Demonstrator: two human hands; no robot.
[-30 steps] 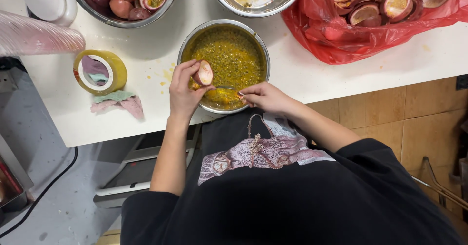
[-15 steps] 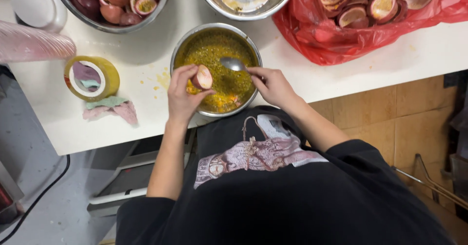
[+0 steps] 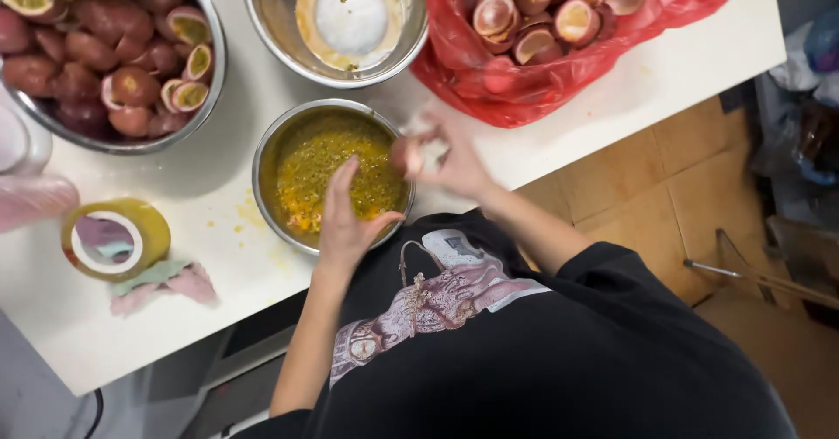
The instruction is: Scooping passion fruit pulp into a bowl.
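Note:
A steel bowl (image 3: 265, 155) of yellow passion fruit pulp stands near the front edge of the white table (image 3: 218, 317). My left hand (image 3: 348, 221) hovers over the bowl's near side, fingers stretched out and holding nothing. My right hand (image 3: 447, 161) is blurred at the bowl's right rim. It grips a small dark red passion fruit shell (image 3: 405, 155); something pale and blurred shows just above the fingers. A red plastic bag (image 3: 533, 89) of scooped-out shells lies just beyond the right hand.
A large steel bowl (image 3: 205, 98) of whole and halved passion fruit sits at the back left. Another steel bowl (image 3: 271, 28) with a white round object stands at the back middle. A yellow tape roll (image 3: 153, 229), a pink-green rag (image 3: 166, 282) and pink cups (image 3: 35, 201) lie left.
The fruit shell left my left hand, which now spreads open over the bowl. My right hand swung right toward the red bag with the shell. The camera moved closer.

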